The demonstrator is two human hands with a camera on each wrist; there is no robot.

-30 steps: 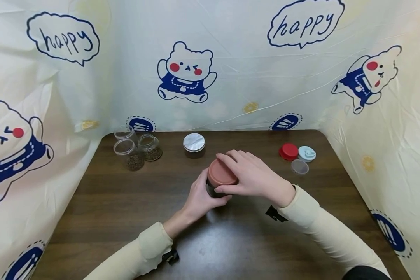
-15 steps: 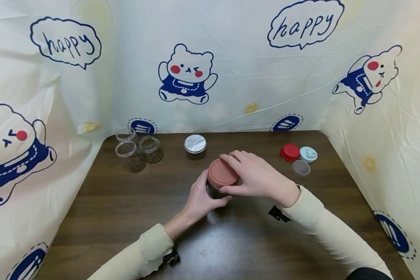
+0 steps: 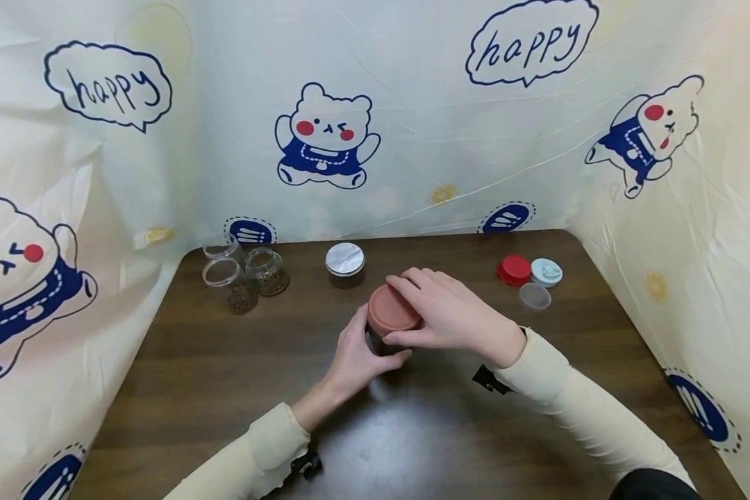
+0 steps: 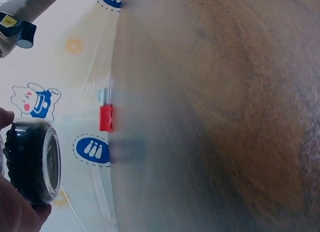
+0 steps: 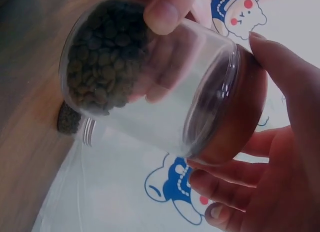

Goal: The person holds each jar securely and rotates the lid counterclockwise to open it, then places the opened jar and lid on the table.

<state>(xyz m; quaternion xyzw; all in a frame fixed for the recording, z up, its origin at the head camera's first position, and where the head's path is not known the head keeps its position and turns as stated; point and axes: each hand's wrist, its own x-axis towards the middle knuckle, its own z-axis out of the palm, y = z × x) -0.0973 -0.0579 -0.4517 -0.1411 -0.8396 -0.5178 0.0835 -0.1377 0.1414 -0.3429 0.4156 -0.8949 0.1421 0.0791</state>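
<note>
A clear jar (image 5: 167, 109) of dark pellets is held up off the table, the pellets gathered toward its base. My left hand (image 3: 357, 357) grips the jar's body from the left side. Over the top, my right hand (image 3: 446, 309) holds the pinkish-brown lid (image 3: 392, 309) between thumb and fingers. The lid sits on the jar's mouth. In the left wrist view the jar (image 4: 31, 159) shows its round base toward the tabletop, with a gap between. The right wrist view shows the right fingers (image 5: 232, 187) around the lid's edge.
At the back left of the brown table (image 3: 225, 389) stand open clear jars (image 3: 240, 295), with dark contents in the nearer two. A jar with a silver lid (image 3: 345, 259) stands at the back middle. Back right lie a red lid (image 3: 514, 270), a pale blue lid (image 3: 546, 271) and a clear lid (image 3: 535, 296).
The right hand's fingers shift slightly right around the lid and then back left. The left hand and jar keep their place; the head view moves a little.
</note>
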